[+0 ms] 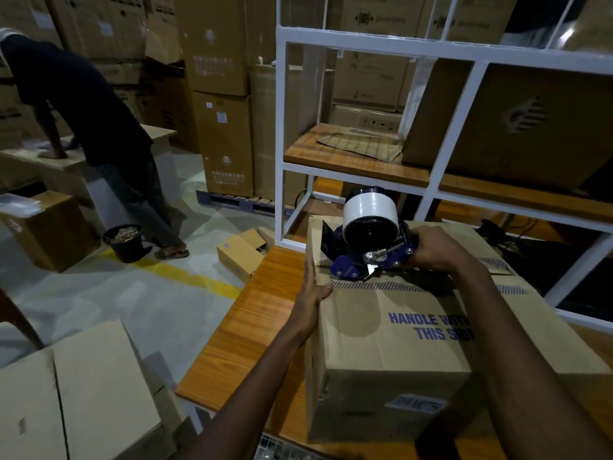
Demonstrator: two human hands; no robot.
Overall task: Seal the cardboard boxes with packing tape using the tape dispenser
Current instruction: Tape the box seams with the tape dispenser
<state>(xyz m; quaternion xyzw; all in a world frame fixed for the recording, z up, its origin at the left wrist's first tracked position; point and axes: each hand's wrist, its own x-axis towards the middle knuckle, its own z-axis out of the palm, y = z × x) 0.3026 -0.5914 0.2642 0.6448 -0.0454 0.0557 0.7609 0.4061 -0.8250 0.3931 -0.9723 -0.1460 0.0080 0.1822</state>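
One box, your R hand grips tape dispenser on top, your L hand flat on its side, fingers straight.

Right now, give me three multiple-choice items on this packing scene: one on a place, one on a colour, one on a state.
1. Where is the tape dispenser?
A. on the floor
B. on top of the cardboard box
C. on a shelf

2. What colour is the tape roll?
A. white
B. red
C. green

3. What is the left hand doing?
A. hanging idle
B. lifting a bucket
C. resting against the box's upper left edge

Answers:
1 B: the dispenser sits on the box top, gripped by the right hand.
2 A: the roll's band shows white.
3 C: its fingers lie along the box's side with the thumb on the top.
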